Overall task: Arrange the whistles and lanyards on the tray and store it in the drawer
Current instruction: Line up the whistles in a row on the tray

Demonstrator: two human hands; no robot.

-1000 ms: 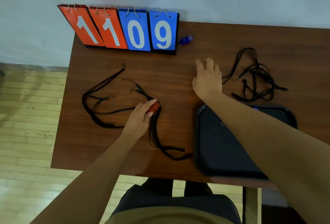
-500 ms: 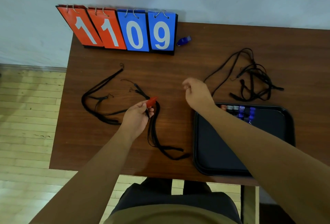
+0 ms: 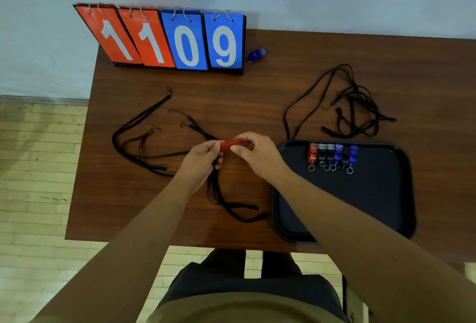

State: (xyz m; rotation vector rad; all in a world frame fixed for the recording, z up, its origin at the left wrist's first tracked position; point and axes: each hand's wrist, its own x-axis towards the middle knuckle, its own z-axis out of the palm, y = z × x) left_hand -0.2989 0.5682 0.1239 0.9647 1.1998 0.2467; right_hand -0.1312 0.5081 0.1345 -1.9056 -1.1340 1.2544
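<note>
A red whistle (image 3: 229, 144) is pinched between my left hand (image 3: 203, 160) and my right hand (image 3: 257, 153) above the table's middle. A black lanyard (image 3: 219, 193) hangs from it down to the table. More black lanyards (image 3: 139, 142) lie to the left, and a tangled bunch of lanyards (image 3: 355, 108) lies behind the tray. The black tray (image 3: 373, 193) sits at the front right, with a row of several red, black and blue whistles (image 3: 332, 156) along its far edge. A lone blue whistle (image 3: 256, 54) rests beside the scoreboard.
A flip scoreboard (image 3: 170, 39) reading 1109 stands at the back left of the brown table (image 3: 257, 90), against the wall. A dark chair (image 3: 244, 284) is below me at the table's front edge. Wooden floor lies to the left.
My right hand left the table near the far lanyards and came back to meet my left hand at the red whistle, which my left hand raised off the table.
</note>
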